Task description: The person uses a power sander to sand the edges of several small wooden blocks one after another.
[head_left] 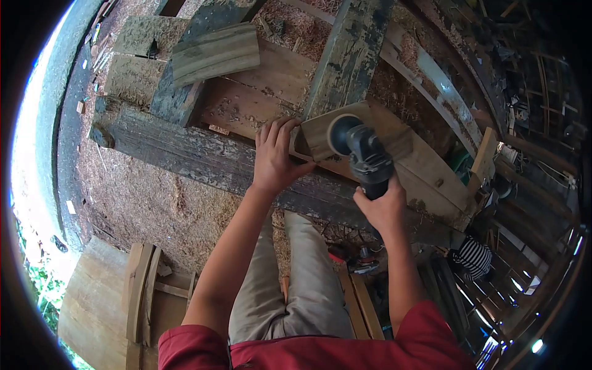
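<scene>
In the head view my right hand (386,206) is wrapped around the rear body of a black angle grinder (369,157). Its round sanding disc (339,135) lies over the face of a short wooden piece (316,140) and hides part of it. At the left end of that piece is my left hand (275,154), gripping its edge with the thumb along the near side and the fingers at the far side. Beneath the piece are a wide plank (425,166) and a dark, weathered beam (209,157).
Another cut board (216,54) lies across the beams to the far left. A thick upright-running beam (351,49) extends away from me. Wood shavings (148,191) cover the ground. Stacked boards (142,290) stand at lower left, and a striped cloth (472,258) hangs at right.
</scene>
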Demonstrator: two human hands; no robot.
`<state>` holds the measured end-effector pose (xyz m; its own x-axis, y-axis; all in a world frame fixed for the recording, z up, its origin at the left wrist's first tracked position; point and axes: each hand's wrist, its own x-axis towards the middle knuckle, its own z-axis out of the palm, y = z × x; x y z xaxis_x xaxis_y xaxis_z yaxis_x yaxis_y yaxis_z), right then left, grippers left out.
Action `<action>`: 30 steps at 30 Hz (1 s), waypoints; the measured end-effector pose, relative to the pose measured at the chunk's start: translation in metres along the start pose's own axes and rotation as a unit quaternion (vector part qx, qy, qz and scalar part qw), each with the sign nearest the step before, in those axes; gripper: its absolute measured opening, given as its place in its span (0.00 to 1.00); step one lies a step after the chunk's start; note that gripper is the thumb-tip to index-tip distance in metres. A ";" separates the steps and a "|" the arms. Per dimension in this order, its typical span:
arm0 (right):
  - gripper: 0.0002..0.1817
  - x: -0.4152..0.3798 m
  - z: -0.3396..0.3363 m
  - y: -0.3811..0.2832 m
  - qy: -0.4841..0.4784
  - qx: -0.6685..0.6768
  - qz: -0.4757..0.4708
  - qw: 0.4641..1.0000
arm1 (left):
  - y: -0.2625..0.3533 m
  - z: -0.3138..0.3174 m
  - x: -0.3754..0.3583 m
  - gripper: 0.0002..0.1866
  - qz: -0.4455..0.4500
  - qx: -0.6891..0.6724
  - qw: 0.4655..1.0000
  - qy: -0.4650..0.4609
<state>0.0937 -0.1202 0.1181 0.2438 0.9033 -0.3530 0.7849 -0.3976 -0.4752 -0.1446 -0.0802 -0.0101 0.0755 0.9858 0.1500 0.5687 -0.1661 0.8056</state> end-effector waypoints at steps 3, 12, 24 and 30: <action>0.33 0.000 0.006 0.001 0.011 0.011 -0.034 0.999 | -0.001 0.002 -0.001 0.51 0.003 0.005 1.000 0.002; 0.31 0.015 -0.022 0.020 0.009 -0.013 0.041 0.999 | -0.001 0.001 -0.001 0.51 -0.006 0.006 1.000 -0.001; 0.34 0.021 -0.016 0.008 0.020 -0.007 0.023 1.000 | -0.001 0.001 -0.002 0.51 -0.006 -0.003 1.000 -0.005; 0.33 0.041 -0.017 -0.001 0.015 -0.022 0.011 1.000 | -0.001 0.005 -0.004 0.50 -0.006 0.006 1.000 0.003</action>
<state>0.1129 -0.0799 0.1176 0.2776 0.8992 -0.3382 0.8035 -0.4103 -0.4314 -0.1413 -0.0843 -0.0143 0.0634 0.9874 0.1447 0.5794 -0.1545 0.8003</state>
